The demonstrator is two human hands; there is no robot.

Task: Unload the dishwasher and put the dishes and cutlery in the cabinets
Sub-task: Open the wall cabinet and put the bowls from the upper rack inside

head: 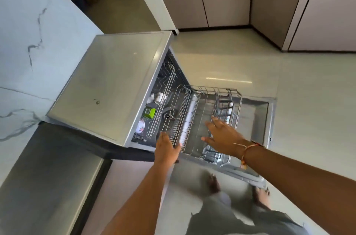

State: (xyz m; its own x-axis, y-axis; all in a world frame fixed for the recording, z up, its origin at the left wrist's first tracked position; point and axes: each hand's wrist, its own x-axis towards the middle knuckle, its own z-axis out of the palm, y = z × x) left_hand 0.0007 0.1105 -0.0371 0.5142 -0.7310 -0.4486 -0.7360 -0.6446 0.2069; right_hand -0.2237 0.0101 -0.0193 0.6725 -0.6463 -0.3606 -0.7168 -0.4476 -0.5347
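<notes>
One dishwasher (107, 80) stands open with two racks: the lower rack (185, 103) is drawn out over the dropped door (254, 115) and holds one cutlery basket (225, 107), while the upper rack (169, 78) sits inside with one white cup (159, 97). The left hand (167, 146) lies straight-fingered against the lower rack's corner; the right hand (223, 134) hovers above, fingers spread and released

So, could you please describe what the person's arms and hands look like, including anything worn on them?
Both forearms are bare: no sleeves, no gloves. The wrist of the right hand carries thin thread bracelets: one orange-red, one pale cord, one dark band. The left hand and its wrist wear nothing visible.
</notes>
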